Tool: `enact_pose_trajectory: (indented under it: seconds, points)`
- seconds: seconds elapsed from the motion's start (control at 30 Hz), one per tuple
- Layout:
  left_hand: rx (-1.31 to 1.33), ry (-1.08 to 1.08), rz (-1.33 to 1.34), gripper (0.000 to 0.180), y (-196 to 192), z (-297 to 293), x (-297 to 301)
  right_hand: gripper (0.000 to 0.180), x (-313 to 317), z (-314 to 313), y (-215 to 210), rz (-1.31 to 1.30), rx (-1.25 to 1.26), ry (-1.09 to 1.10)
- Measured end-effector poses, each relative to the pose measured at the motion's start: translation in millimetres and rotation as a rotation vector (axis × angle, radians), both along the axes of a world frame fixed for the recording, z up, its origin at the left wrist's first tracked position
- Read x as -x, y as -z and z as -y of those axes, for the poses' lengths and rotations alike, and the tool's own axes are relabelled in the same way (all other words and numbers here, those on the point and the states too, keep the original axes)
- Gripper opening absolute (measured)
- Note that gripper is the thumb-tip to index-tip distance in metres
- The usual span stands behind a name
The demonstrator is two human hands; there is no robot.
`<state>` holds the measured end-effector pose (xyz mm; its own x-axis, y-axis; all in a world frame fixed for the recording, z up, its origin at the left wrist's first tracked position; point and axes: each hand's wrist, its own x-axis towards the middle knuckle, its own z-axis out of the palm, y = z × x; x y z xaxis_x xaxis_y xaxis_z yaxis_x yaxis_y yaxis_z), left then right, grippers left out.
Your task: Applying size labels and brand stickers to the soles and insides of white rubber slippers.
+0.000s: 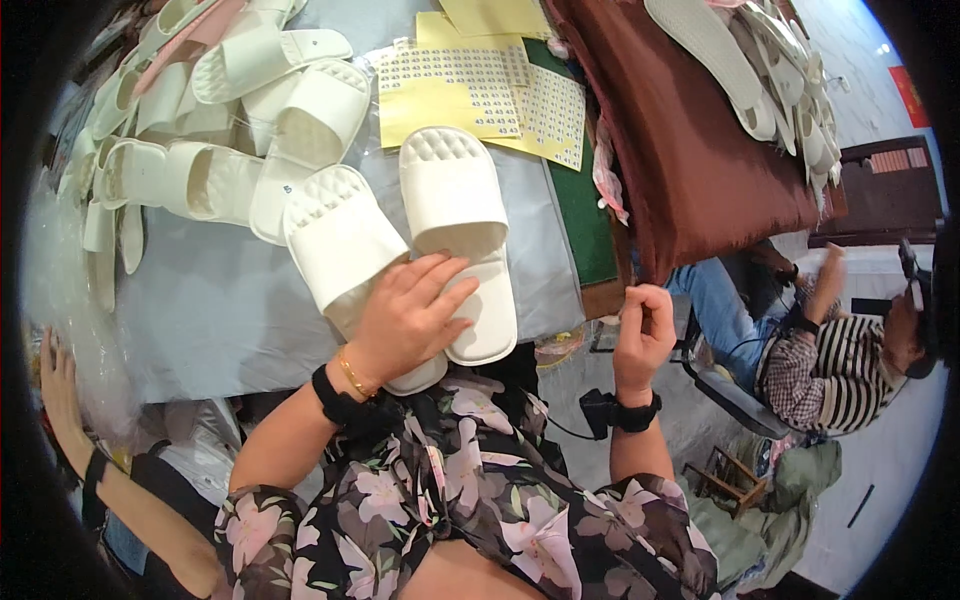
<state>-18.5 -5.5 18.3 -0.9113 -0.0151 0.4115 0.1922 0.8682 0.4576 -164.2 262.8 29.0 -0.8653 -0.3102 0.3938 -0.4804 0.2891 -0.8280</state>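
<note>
Left hand [408, 318] fingers spread flat on white slippers [400, 230] | right hand [643, 335] pinched, contents unclear | yellow sticker sheets [470, 85] beyond

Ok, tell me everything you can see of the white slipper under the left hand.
The slipper is a cream-white open-toe slide of soft, foam-like material, with a quilted diamond pattern on its wide strap and a plain smooth footbed. It lies flat, sole down, on the grey table cover, toe pointing away and a little to the left. The left hand rests palm down on its heel end, which reaches the table's near edge. Its mate lies close alongside on the right.
</note>
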Motion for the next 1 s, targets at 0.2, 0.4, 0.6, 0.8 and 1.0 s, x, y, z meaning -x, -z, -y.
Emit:
enact_pose_trajectory:
  seconds: [0.2,0.4,0.6,0.8,1.0]
  points:
    - [0.125,-0.072,0.082,0.057,4,-8,-2,0.011,47,82,-29,-0.147,-0.14,-0.235]
    - [0.122,-0.115,0.079,0.056,6,-11,-2,0.013,106,139,-7,-0.134,-0.281,-0.218]
    - [0.115,-0.114,0.092,0.055,5,-10,-1,0.018,136,158,21,-0.077,-0.482,-0.196]
    - [0.08,-0.113,0.112,0.056,4,-10,-2,0.017,139,162,31,-0.047,-0.54,-0.146]
    - [0.064,-0.109,0.119,0.055,2,-9,-2,0.018,141,162,30,-0.041,-0.586,-0.129]
